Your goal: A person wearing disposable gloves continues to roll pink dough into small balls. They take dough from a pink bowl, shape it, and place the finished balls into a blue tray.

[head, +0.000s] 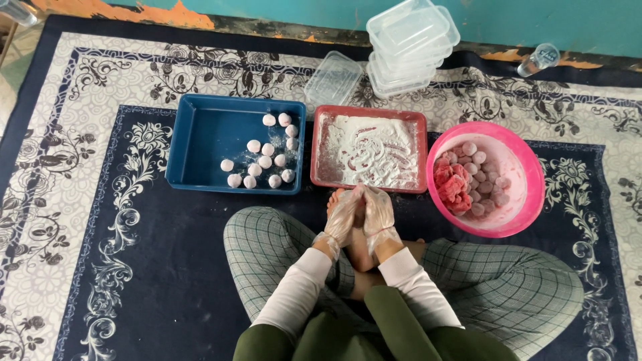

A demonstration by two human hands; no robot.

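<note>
two gloved hands, left hand [342, 215] and right hand [378, 212], press palms together just before the red tray [321, 150] of flour, likely rolling something unseen; coated balls [264, 160] sit in the blue tray [200, 150], pink bowl [528, 167] right.

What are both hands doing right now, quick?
Left hand: gloved, pressed against the right; contents cannot be told.
Right hand: gloved, cupped against the left; contents cannot be told.
</note>
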